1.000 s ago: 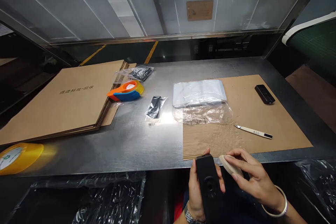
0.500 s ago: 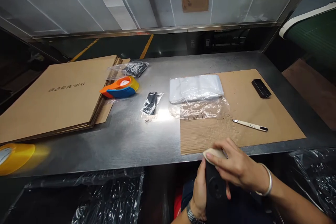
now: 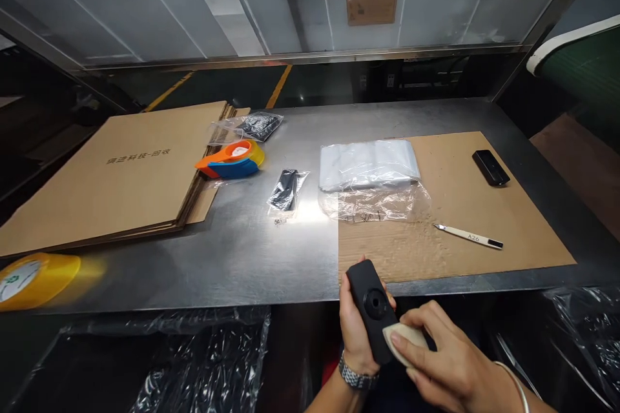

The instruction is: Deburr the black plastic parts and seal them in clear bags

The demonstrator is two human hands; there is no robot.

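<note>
My left hand (image 3: 356, 326) is wrapped round a flat, oblong black casing (image 3: 367, 290) with a round recess in its face, held tilted just off the table's front edge. My right hand (image 3: 448, 355) pinches a cream-coloured pad (image 3: 404, 341), perhaps a sponge or folded cloth, and presses it against the casing's lower right edge. A similar black casing (image 3: 491, 168) lies on the cardboard sheet (image 3: 523, 226). Nearer to my hands on that sheet rests a craft knife (image 3: 469, 236) marked A26, its blade pointing left.
On the metal table (image 3: 252, 258), plastic bags (image 3: 371, 166) overlap the cardboard. To their left lie a bagged black part (image 3: 285, 190), a tape dispenser (image 3: 232, 160) and stacked flat cartons (image 3: 140, 174). A yellow tape roll (image 3: 39, 281) sits at the front left; black plastic-lined bins (image 3: 203, 361) stand below.
The black casing has tilted, and its top has moved left and up. My right hand has slid the pad from the casing's top end down to its lower right edge.
</note>
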